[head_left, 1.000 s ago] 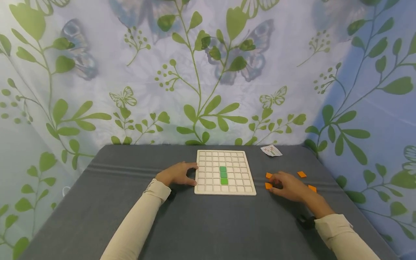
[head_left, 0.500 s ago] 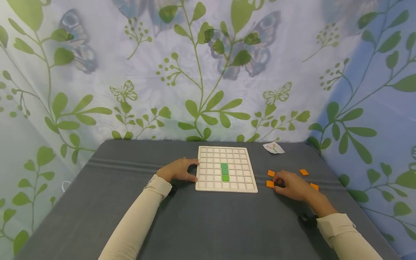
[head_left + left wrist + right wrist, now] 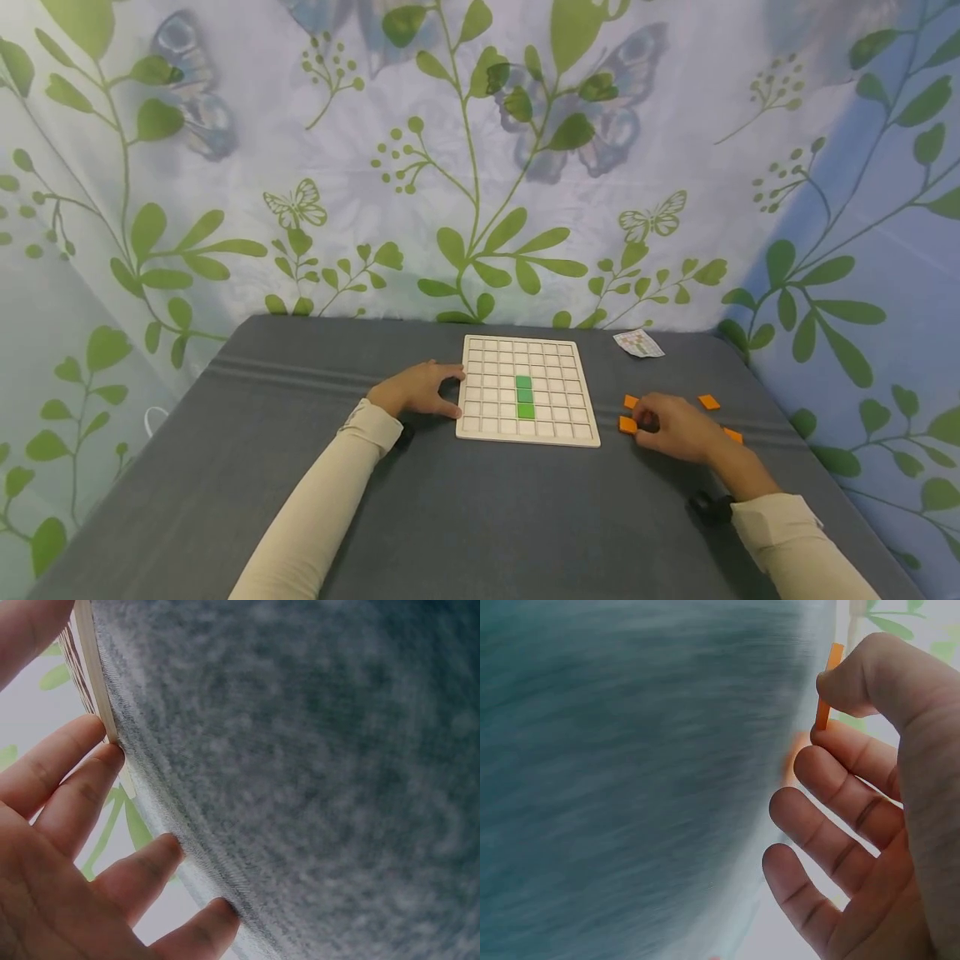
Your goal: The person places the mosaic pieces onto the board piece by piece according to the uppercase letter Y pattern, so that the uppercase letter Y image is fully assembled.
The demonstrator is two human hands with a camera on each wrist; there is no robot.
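Leafy, butterfly-printed cloth [image 3: 345,158] hung behind a grey surface [image 3: 480,517]. On it lay a pale gridded board [image 3: 557,387], three green tiles [image 3: 525,396] filling neighbouring squares of one column. The left hand [image 3: 420,389], thumb and fingers wide apart, touched the board's left edge. Right of the board, the right hand [image 3: 678,427] pinched an orange tile [image 3: 823,715]; other orange tiles [image 3: 709,402] lay around it. Beyond, a small card's [image 3: 639,343] print was illegible.

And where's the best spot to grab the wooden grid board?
I'd hold the wooden grid board by its left and right rims, coming from both sides. It lies flat and looks thin, with straight edges to pinch. Keeping it level should help the three green tiles stay put.
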